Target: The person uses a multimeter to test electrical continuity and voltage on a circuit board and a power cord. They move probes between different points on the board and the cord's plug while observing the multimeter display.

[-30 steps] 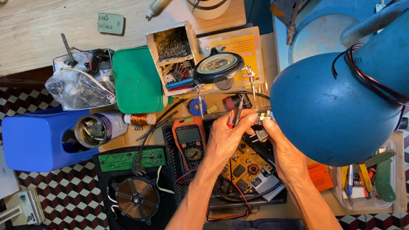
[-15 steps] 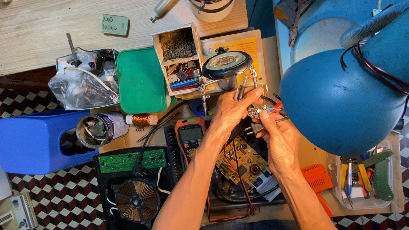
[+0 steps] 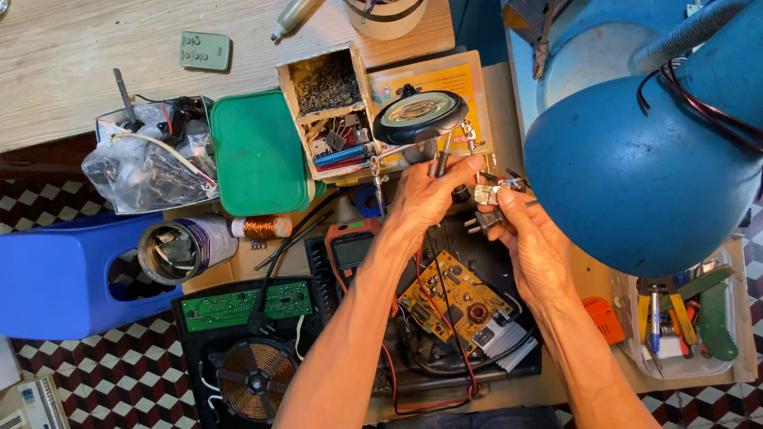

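Both hands meet above a yellow circuit board [image 3: 450,299]: left hand [image 3: 424,199] and right hand [image 3: 531,242] pinch a small metal component [image 3: 486,195] together.

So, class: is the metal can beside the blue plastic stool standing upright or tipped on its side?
Tipped on its side. The metal can lies flat, its open mouth facing left toward the blue plastic stool, so small parts inside are visible.

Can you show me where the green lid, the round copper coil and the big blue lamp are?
green lid [image 3: 258,152]: head view, middle of its flat top.
copper coil [image 3: 255,379]: head view, on its windings.
blue lamp [image 3: 639,180]: head view, rounded shade.
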